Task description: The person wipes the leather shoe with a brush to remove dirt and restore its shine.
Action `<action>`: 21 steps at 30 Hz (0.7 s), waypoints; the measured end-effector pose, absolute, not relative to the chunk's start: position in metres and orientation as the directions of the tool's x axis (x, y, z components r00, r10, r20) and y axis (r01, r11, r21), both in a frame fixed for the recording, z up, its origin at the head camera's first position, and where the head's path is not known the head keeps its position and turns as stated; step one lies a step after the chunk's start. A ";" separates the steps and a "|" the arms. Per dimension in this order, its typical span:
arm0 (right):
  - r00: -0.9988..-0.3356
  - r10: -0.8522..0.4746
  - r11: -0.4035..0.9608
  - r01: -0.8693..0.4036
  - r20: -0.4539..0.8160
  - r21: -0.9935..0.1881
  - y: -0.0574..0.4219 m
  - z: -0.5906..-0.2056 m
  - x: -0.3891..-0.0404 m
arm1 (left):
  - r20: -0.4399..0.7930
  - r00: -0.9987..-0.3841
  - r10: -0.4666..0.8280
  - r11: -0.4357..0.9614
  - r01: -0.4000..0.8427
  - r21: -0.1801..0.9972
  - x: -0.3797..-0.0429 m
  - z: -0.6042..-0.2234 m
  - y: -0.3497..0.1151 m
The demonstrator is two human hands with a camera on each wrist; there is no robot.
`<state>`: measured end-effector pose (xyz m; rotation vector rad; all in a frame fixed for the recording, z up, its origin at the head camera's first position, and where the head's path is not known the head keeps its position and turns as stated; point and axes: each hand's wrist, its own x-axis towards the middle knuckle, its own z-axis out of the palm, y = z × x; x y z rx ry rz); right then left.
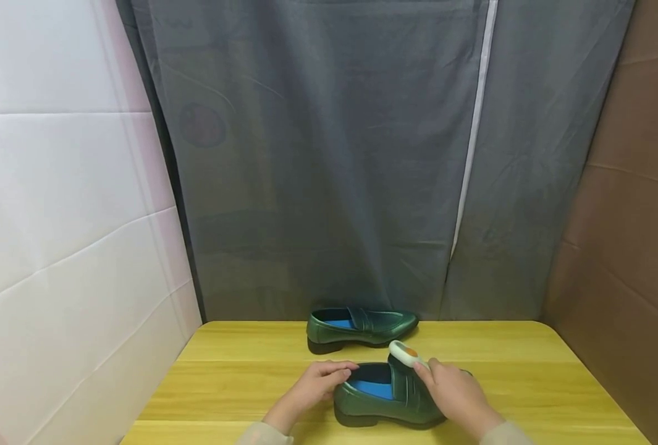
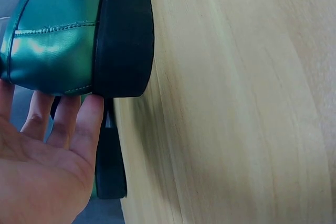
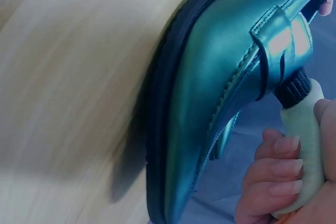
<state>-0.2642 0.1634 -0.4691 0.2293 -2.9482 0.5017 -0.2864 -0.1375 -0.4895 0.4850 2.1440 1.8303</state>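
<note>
The left wrist view cuts off the near shoe [image 2: 55,59].

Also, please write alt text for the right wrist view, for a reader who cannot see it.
A right hand grips a pale-handled brush, its dark bristles near the strap of a shiny green loafer on a wooden table. Part of the left hand shows at the upper right edge.

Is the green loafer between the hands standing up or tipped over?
Upright: the green loafer has its black sole facing down to the wooden table, and its blue insole shows from above.
</note>
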 end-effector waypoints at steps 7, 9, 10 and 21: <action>-0.986 -0.098 0.937 -0.137 0.137 -0.322 0.171 -0.474 -0.264 | 0.006 -0.905 0.425 0.139 0.072 0.988 -0.286 -0.489 -0.137; -0.988 -0.092 0.935 -0.128 0.121 -0.331 0.173 -0.475 -0.264 | 0.005 -0.904 0.428 0.145 0.075 0.987 -0.286 -0.489 -0.138; -0.989 -0.088 0.934 -0.123 0.118 -0.334 0.173 -0.475 -0.264 | 0.005 -0.903 0.430 0.148 0.076 0.986 -0.286 -0.489 -0.138; -0.994 -0.066 0.935 -0.092 0.087 -0.341 0.179 -0.477 -0.265 | 0.012 -0.902 0.431 0.149 0.084 0.985 -0.286 -0.491 -0.138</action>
